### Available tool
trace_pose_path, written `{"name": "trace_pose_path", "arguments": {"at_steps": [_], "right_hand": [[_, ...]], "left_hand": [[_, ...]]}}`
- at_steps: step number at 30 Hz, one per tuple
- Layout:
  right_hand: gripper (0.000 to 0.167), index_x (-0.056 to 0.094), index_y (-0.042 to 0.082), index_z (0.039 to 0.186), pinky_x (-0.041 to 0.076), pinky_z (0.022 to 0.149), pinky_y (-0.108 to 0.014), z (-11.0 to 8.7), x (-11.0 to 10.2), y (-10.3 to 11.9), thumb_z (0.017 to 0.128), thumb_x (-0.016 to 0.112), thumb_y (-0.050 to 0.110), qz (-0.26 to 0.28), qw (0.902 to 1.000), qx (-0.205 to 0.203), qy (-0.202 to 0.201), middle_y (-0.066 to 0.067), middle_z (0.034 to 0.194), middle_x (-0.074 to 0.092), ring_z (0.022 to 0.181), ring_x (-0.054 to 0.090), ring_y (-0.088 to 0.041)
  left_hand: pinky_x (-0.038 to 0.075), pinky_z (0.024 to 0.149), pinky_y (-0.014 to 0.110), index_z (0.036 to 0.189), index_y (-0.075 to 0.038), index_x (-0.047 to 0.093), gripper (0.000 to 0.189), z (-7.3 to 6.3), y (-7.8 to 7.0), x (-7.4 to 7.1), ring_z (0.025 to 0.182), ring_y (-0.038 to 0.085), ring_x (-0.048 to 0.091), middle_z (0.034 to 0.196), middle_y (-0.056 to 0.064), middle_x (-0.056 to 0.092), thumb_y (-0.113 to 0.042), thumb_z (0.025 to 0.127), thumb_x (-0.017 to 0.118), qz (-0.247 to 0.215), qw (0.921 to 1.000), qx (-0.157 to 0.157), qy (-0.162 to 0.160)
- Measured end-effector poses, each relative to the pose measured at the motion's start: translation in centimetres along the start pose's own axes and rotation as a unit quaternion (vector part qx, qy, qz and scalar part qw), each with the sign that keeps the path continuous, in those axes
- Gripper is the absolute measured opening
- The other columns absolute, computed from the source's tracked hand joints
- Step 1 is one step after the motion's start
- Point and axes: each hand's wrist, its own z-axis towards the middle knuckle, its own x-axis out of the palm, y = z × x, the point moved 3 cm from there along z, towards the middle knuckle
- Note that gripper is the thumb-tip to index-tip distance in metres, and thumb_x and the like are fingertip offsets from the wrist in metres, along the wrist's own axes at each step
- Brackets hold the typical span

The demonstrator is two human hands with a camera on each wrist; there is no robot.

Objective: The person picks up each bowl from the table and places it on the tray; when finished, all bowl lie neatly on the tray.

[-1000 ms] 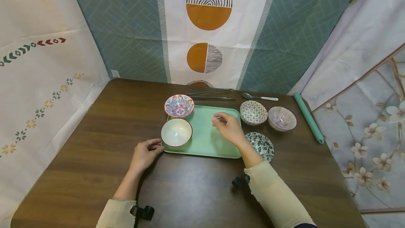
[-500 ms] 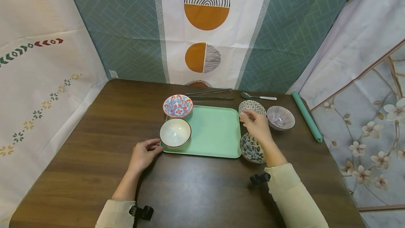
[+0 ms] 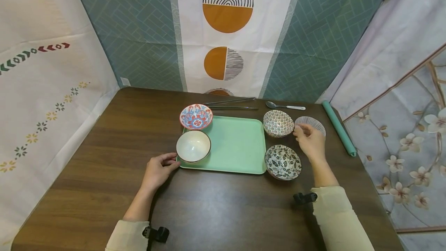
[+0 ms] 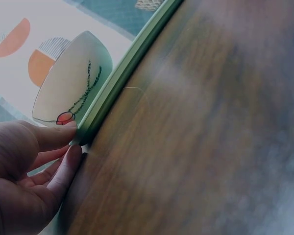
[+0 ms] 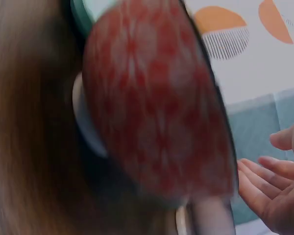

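My left hand (image 3: 158, 171) pinches the near-left corner of a green tray (image 3: 238, 148), its thumb and fingertips at the rim in the left wrist view. Just beside it on the tray stands a white bowl (image 3: 193, 146) with a dark rim. My right hand (image 3: 312, 144) hovers at the near side of a purple-striped bowl (image 3: 315, 122), hiding part of it. Its fingers are loosely bent and hold nothing visible; in the right wrist view they lie relaxed. Left of that hand are a small-patterned bowl (image 3: 278, 123) and a black-and-white leaf-patterned bowl (image 3: 283, 162).
A red-and-blue flowered bowl (image 3: 196, 117) sits at the tray's far-left corner. Behind the tray lie thin metal chopsticks (image 3: 233, 108) and a spoon (image 3: 285, 106). A rolled green mat (image 3: 339, 129) lies along the table's right edge. A blurred red-patterned bowl side (image 5: 157, 103) fills the right wrist view.
My right hand has moved rightward from above the tray, past the small-patterned bowl, to the purple-striped bowl. The left hand has stayed at the tray corner.
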Motion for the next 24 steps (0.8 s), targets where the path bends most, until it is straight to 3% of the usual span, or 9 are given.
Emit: {"name": "trace_pose_path", "arguments": {"at_steps": [1,4,7,9,14,19,24], "right_hand": [[0.036,0.066,-0.004,0.127,0.050,0.066,-0.014,0.0,-0.4,-0.3,0.103,0.058,0.022,-0.012,0.9998,0.001,-0.018,-0.024,0.106,0.073,0.077,0.071,-0.008],[0.032,0.070,-0.002,0.122,0.048,0.085,-0.026,0.1,-1.6,-1.2,0.101,0.061,0.021,-0.041,0.9971,-0.001,-0.064,-0.022,0.105,0.074,0.069,0.055,0.014],[0.031,0.071,-0.003,0.119,0.037,0.098,-0.043,0.2,-2.7,-2.1,0.098,0.065,0.019,-0.043,0.9936,-0.003,-0.104,-0.024,0.106,0.073,0.068,0.045,0.020],[0.029,0.071,-0.005,0.117,0.039,0.096,-0.040,0.3,-3.3,-2.7,0.098,0.066,0.017,-0.038,0.9905,-0.004,-0.132,-0.025,0.105,0.073,0.068,0.044,0.020],[0.025,0.071,-0.008,0.113,0.042,0.070,-0.015,0.5,-4.1,-4.5,0.096,0.066,0.011,-0.021,0.9821,0.003,-0.187,-0.025,0.103,0.072,0.069,0.046,0.016],[0.026,0.068,-0.009,0.114,0.038,0.070,-0.008,0.8,-4.2,-6.4,0.093,0.068,0.007,-0.011,0.9780,0.018,-0.207,-0.024,0.105,0.070,0.076,0.050,0.008],[0.031,0.065,-0.012,0.118,0.040,0.078,-0.015,1.3,-3.9,-7.1,0.092,0.064,0.005,-0.041,0.9798,0.012,-0.195,-0.027,0.106,0.069,0.087,0.062,-0.023]], "left_hand": [[0.051,0.069,0.016,0.119,0.006,0.071,0.032,0.0,0.0,0.0,0.095,0.027,0.072,0.102,0.017,0.075,-0.007,0.090,0.078,-0.001,1.0000,0.000,0.000],[0.051,0.070,0.016,0.119,0.005,0.071,0.033,0.0,0.0,0.0,0.095,0.027,0.072,0.102,0.017,0.075,-0.008,0.090,0.078,-0.002,1.0000,-0.003,0.001],[0.051,0.070,0.016,0.119,0.005,0.071,0.033,0.0,0.0,0.0,0.095,0.027,0.072,0.102,0.017,0.075,-0.009,0.090,0.078,-0.002,1.0000,-0.005,0.001],[0.051,0.070,0.016,0.119,0.005,0.071,0.033,0.0,-0.1,0.0,0.096,0.028,0.072,0.102,0.017,0.075,-0.009,0.090,0.078,0.000,1.0000,-0.005,0.001],[0.051,0.070,0.016,0.119,0.005,0.071,0.033,0.0,-0.1,0.0,0.095,0.027,0.072,0.102,0.016,0.075,-0.009,0.090,0.078,-0.001,1.0000,-0.005,0.001],[0.051,0.069,0.016,0.119,0.005,0.071,0.033,0.0,-0.1,0.0,0.095,0.027,0.072,0.102,0.017,0.075,-0.008,0.090,0.078,-0.003,1.0000,-0.005,0.003],[0.051,0.069,0.016,0.119,0.006,0.071,0.032,0.0,-0.1,0.0,0.095,0.028,0.072,0.102,0.018,0.075,-0.007,0.090,0.078,-0.005,1.0000,-0.003,0.004]]}}
